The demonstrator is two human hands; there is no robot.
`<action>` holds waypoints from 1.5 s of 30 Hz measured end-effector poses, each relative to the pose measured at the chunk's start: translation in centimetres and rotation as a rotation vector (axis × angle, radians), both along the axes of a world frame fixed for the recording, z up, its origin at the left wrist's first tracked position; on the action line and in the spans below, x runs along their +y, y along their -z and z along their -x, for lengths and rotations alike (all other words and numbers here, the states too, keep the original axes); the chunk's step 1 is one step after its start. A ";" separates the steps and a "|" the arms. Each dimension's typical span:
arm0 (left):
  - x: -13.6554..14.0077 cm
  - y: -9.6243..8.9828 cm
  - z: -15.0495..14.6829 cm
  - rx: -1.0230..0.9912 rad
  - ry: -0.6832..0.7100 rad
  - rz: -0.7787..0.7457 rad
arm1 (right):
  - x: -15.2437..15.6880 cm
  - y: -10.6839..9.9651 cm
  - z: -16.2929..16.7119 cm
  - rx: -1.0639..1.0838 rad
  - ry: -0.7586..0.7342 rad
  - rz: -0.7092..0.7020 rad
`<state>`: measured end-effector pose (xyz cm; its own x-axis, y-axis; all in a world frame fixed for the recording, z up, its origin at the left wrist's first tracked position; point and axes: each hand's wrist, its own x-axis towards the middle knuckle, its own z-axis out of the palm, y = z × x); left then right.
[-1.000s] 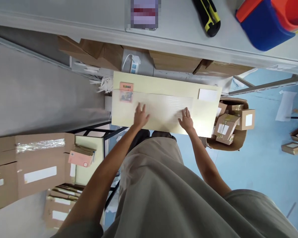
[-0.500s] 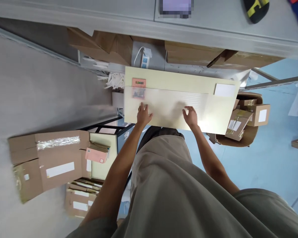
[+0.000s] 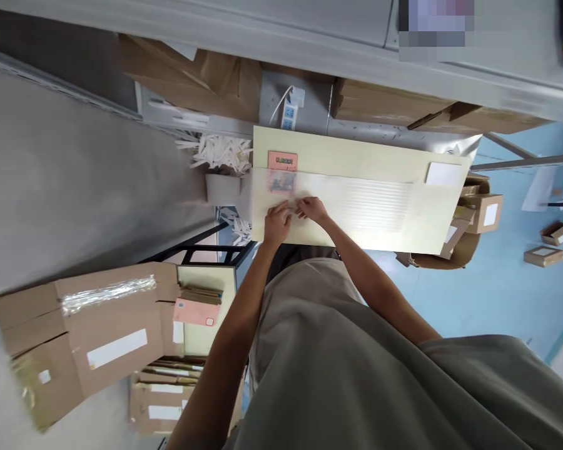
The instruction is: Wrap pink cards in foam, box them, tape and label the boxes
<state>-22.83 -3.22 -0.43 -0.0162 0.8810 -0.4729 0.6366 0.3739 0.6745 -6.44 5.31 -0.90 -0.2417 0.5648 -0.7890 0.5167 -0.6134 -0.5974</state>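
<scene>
A long translucent plastic sheet [image 3: 338, 199] lies across the pale yellow table [image 3: 366, 156]. Its left end covers the lower part of a pink booklet [image 3: 283, 160], whose upper part stays bare. My left hand [image 3: 277, 222] is at the sheet just below the booklet, fingers bent together and thumb close to them, seeming to pinch the plastic. Right beside it, my right hand [image 3: 312, 209] has its fingers curled closed on the sheet. The fingertips of both hands nearly meet, and the exact grip is hard to see.
A white card [image 3: 443, 174] lies at the table's right end. Behind stand a power strip [image 3: 288, 115] and cardboard boxes [image 3: 389, 100]. Shredded paper [image 3: 223, 152] fills a bin at left. Flattened cartons [image 3: 112, 312] and a pink-topped stack [image 3: 197, 311] are lower left. A carton [image 3: 469, 253] of boxes stands right.
My right hand has moved left across the sheet to my left hand, and its fingers have closed. My left hand's fingers have drawn in. The whole view has shifted slightly.
</scene>
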 end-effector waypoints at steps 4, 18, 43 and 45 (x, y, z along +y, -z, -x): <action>0.7 0.1 0.7 0.009 0.037 -0.046 | 0.3 1.6 0.6 -0.047 0.127 0.103; 12.1 1.7 4.1 0.221 -0.276 -0.134 | -0.2 1.8 1.1 -0.103 0.201 0.074; 14.2 -9.1 -8.0 -0.181 -0.220 -0.456 | 1.3 1.6 -5.3 0.333 0.254 0.387; 11.8 -7.7 -11.5 -0.421 -0.305 -0.268 | -0.5 1.4 -10.9 0.406 0.411 0.300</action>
<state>-11.35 8.56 7.25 -0.1466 0.9559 -0.2545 0.1836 0.2792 0.9425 4.41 4.81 -2.29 -0.3650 0.4446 -0.8180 -0.0270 -0.8833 -0.4680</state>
